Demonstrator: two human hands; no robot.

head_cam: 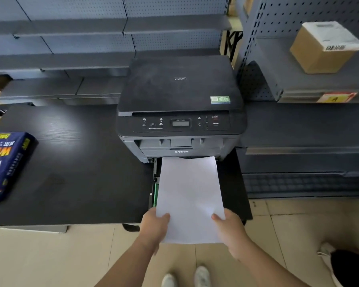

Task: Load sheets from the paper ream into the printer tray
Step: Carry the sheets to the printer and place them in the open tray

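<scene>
1. I see left hand [154, 223] and right hand [228, 226] both pinching the near corners of the sheets [190, 195].
2. Sheets' far edge sits over the pulled-out printer tray [155, 189], under the printer [180, 104].
3. Paper ream [5, 162] lies far left on the table [81, 162].

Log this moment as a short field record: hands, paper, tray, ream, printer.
left hand: grips the sheets' near left corner
right hand: grips the near right corner
sheets: white stack, far edge at the printer's front opening, near end past the table edge
tray: pulled out, green guide visible on its left side
paper ream: blue wrapper, torn open, lying on the table's left
printer: black, lid closed
</scene>
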